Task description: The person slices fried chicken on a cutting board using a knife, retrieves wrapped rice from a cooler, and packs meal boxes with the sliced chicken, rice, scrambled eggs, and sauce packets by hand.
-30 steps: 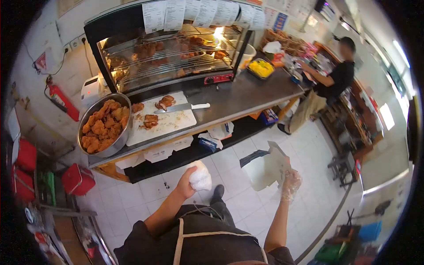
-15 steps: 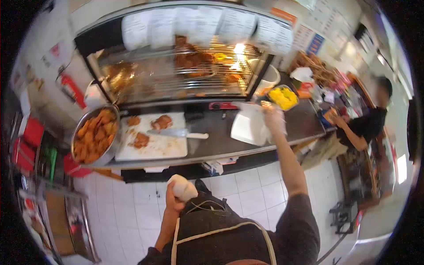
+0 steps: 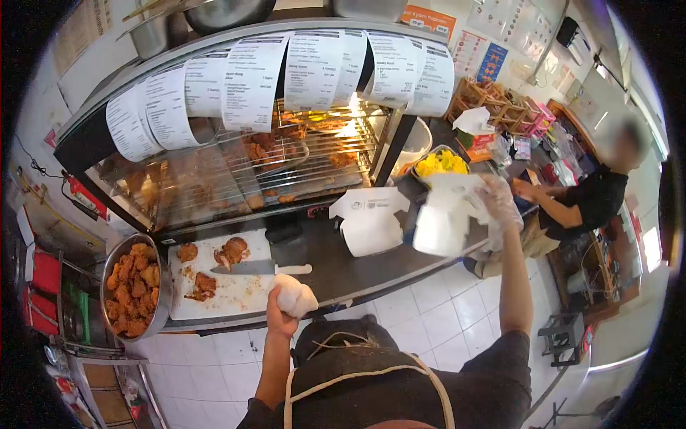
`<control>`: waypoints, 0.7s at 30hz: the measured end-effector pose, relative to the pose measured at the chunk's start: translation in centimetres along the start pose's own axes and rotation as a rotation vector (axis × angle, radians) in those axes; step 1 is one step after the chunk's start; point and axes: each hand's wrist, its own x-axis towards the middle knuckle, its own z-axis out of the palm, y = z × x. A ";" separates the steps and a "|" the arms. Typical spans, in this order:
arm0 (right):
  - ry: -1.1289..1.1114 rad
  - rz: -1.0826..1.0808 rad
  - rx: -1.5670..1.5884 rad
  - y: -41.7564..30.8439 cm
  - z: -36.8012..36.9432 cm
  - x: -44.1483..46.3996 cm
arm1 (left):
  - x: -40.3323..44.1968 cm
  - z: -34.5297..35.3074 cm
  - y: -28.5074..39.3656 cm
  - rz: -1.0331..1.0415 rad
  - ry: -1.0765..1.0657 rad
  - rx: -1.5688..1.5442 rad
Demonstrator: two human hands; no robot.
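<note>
Wrapped round a white bundle (image 3: pixel 295 296), my left hand (image 3: pixel 281 318) is at the counter's front edge, near the knife (image 3: pixel 264 267). The knife lies on a white cutting board (image 3: pixel 239 304) with pieces of cooked meat (image 3: pixel 232 252). My right hand (image 3: pixel 499 199), in a clear plastic glove, grips an open white box (image 3: pixel 444 214) over the counter's right part. Another open white box (image 3: pixel 370 230) stands on the counter just left of it. Behind the held box is a tray of yellow food (image 3: pixel 441 163).
A steel bowl of fried chicken (image 3: pixel 133 292) is at the counter's left end. The glass warming cabinet (image 3: pixel 250 164), hung with paper slips (image 3: pixel 257 79), runs along the back. A co-worker (image 3: pixel 597 196) stands at the right. A dark stool (image 3: pixel 561 337) is on the floor.
A white box now stands on the counter, and my right hand holds another to its right. The view has moved closer to the counter. My left hand still holds the bundle.
</note>
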 end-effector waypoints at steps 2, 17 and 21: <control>-0.253 0.235 0.241 1.0 -0.9 1.2 | 1.0 0.9 -0.6 0.023 -0.079 0.005; -0.494 0.737 1.690 -9.1 16.6 -5.6 | 6.9 11.4 -10.3 -0.041 -0.225 0.017; -0.848 1.198 2.131 -17.6 13.6 -8.7 | 12.7 10.5 -15.0 0.533 -0.356 0.792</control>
